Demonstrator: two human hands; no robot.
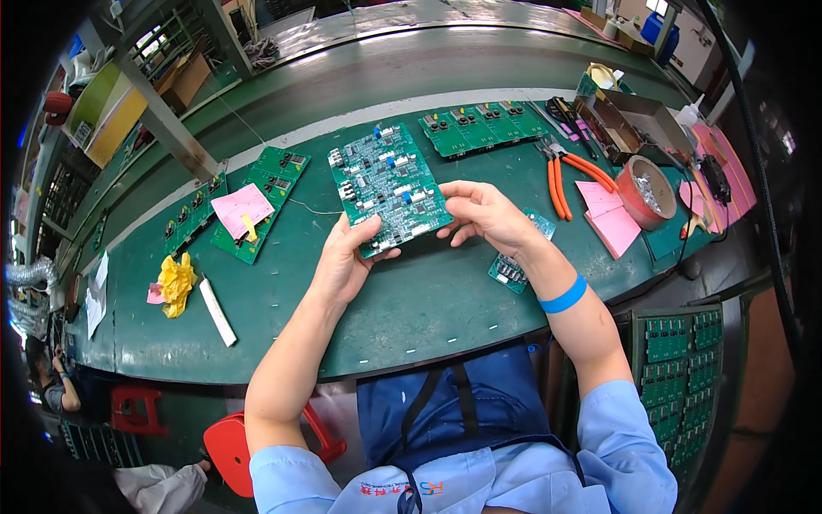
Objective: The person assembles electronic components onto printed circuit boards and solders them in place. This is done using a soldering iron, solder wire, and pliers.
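Both hands hold a large green circuit board [390,184] above the green bench, tilted toward me. Its upper face carries white connectors, blue parts and many small chips. My left hand [344,253] grips the lower left corner, thumb on top and fingers underneath. At the right edge, my right hand [490,216] pinches the board between thumb and fingers; some fingertips are hidden by it. A smaller green board [511,272] lies partly under my right forearm. A blue band [563,295] circles my right wrist area.
Behind stands a green board panel [484,127]. Orange-handled pliers [560,180], pink sheets [610,224] and a round tub [632,190] lie right. More boards [287,167], a yellow crumpled wad [177,284] and a white stick [217,313] lie left. A board rack [640,368] stands below right.
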